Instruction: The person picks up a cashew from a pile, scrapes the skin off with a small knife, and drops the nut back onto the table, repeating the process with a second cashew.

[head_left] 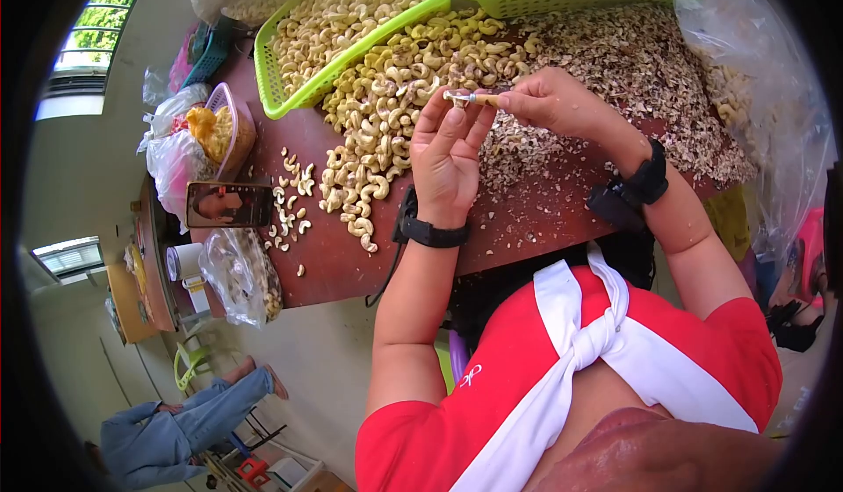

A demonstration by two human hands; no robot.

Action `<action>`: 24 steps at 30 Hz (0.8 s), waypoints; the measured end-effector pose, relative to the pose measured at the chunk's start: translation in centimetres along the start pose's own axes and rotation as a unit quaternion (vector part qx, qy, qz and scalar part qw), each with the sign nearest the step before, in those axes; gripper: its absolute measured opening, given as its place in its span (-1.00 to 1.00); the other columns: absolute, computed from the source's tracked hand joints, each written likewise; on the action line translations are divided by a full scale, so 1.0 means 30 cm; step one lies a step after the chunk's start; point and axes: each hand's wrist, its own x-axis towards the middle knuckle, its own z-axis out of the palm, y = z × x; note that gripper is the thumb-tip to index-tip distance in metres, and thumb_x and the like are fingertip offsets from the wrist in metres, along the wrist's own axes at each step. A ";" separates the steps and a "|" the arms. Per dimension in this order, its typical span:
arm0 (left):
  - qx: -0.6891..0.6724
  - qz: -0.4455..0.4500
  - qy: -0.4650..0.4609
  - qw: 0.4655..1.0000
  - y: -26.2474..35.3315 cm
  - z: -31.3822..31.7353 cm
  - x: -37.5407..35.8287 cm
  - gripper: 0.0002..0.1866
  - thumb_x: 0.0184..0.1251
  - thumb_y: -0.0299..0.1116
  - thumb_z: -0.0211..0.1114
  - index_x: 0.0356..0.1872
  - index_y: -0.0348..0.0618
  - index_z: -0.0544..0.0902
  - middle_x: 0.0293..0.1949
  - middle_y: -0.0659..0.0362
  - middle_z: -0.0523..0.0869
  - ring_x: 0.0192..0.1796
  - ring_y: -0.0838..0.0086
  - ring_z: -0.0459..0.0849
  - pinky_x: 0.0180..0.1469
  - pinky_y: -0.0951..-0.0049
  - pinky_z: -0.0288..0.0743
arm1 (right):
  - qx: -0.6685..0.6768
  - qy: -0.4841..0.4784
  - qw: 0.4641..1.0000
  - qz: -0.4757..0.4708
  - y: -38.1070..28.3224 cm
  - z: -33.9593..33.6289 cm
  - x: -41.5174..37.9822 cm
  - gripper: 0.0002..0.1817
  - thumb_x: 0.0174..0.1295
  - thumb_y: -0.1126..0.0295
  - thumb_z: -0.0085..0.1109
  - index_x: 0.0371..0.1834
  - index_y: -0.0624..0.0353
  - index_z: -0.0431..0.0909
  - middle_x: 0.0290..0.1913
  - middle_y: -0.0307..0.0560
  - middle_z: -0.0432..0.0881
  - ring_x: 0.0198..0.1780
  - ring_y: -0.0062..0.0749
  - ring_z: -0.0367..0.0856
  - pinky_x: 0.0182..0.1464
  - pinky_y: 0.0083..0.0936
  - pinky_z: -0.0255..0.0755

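Over the red table (338, 268), my left hand (448, 154) is palm up, its fingers closed around a cashew nut (458, 103) held at the fingertips. My right hand (553, 106) grips a small tool (486, 100) with a wooden handle and a metal head. The tool's head touches or lies right at the cashew. Behind my hands spreads a heap of loose cashews (386, 97). Brown skin flakes (606, 71) are piled behind and to the right of my right hand.
Green baskets (351, 49) of cashews stand at the back. A phone (228, 205), a plastic tub (233, 132), bags (237, 272) and a few loose cashews (290, 198) lie on the left. A clear plastic bag (746, 79) hangs at right. A person (184, 426) sits farther off.
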 end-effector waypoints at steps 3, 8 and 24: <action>-0.006 -0.005 -0.009 1.000 0.001 -0.004 0.000 -0.70 0.13 -0.60 0.08 -0.07 -0.24 0.40 -0.11 0.01 0.52 0.04 0.20 0.46 0.09 0.23 0.40 | 0.003 -0.016 1.000 -0.009 -0.010 0.005 -0.004 -0.51 0.12 0.03 0.02 -0.80 0.19 0.40 -0.81 -0.40 0.22 -0.73 -0.74 0.11 -0.69 -0.68 0.00; -0.004 -0.001 -0.009 1.000 0.005 -0.002 0.001 -0.71 0.13 -0.59 0.09 -0.08 -0.24 0.43 -0.12 0.00 0.53 0.02 0.20 0.47 0.05 0.23 0.43 | -0.019 -0.007 1.000 -0.013 -0.008 0.012 -0.001 -0.51 0.10 0.01 0.05 -0.79 0.18 0.42 -0.81 -0.40 0.23 -0.73 -0.74 0.12 -0.69 -0.69 0.00; 0.028 0.001 0.041 0.999 0.007 0.014 0.001 -0.74 0.13 -0.57 0.08 -0.11 -0.26 0.43 -0.14 -0.08 0.53 -0.01 0.20 0.50 0.00 0.27 0.48 | -0.008 -0.022 1.000 0.004 0.004 0.016 0.014 -0.54 0.11 0.02 0.03 -0.74 0.17 0.46 -0.80 -0.38 0.27 -0.71 -0.72 0.15 -0.68 -0.66 0.03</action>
